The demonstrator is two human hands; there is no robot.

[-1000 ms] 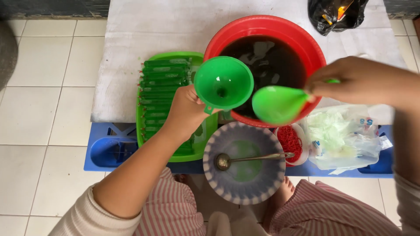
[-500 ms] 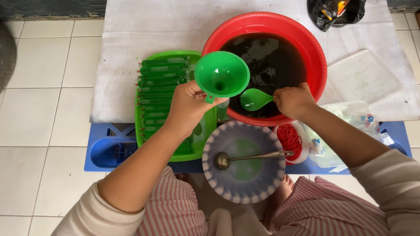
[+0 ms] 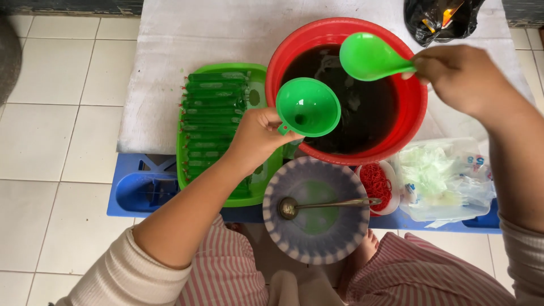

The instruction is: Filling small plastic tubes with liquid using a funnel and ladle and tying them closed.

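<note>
A green funnel (image 3: 308,106) is held at the near rim of a red basin (image 3: 283,62) filled with dark liquid, the left hand (image 3: 258,139) closed around its spout. The right hand (image 3: 456,73) pinches the handle of a green ladle (image 3: 368,55), raised over the basin. Left of the funnel, a green tray (image 3: 258,73) holds rows of filled green packets (image 3: 212,110). Nearer the person, a patterned bowl (image 3: 283,229) contains a metal spoon (image 3: 317,205), beside red rubber bands (image 3: 375,184) and clear plastic bags (image 3: 442,175).
</note>
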